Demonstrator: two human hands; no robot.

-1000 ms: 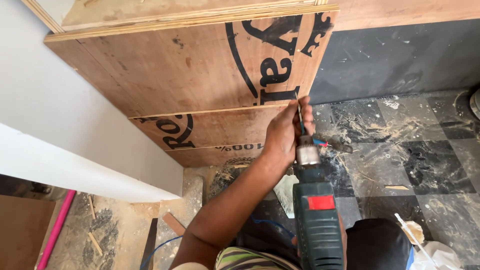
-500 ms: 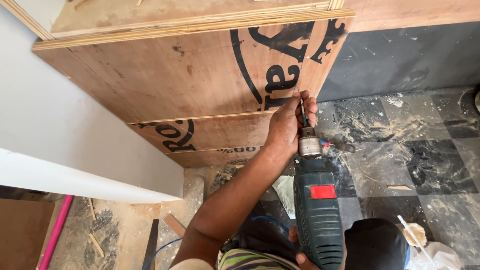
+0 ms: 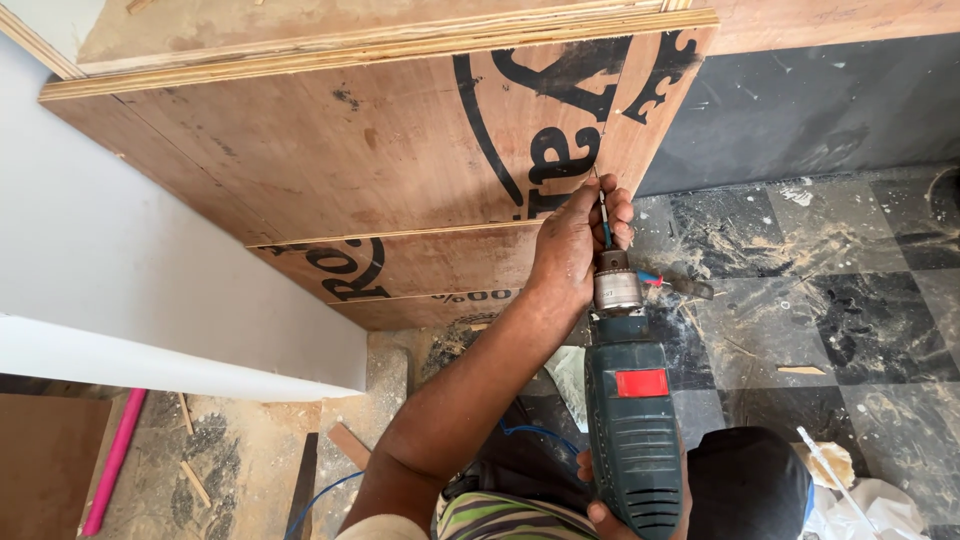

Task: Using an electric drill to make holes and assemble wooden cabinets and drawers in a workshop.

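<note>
My left hand (image 3: 578, 245) pinches the thin drill bit (image 3: 603, 215) just ahead of the silver chuck (image 3: 616, 285), its fingers resting against the brown plywood panel (image 3: 380, 160). The bit's tip touches the panel's right edge. A dark green power drill (image 3: 632, 425) with a red patch points up at the panel. My right hand (image 3: 600, 495) grips the drill's rear; only its fingertips show at the bottom edge.
A white laminated board (image 3: 120, 280) leans on the left. Sawdust and wood scraps cover the dark checkered floor (image 3: 830, 320). A pink rod (image 3: 112, 465) lies at lower left. A blue wire (image 3: 520, 432) runs under my arm. White crumpled plastic (image 3: 870, 505) sits at lower right.
The view has shifted slightly left and down. The drill and both hands stay at the panel's edge, with the left fingers still on the bit.
</note>
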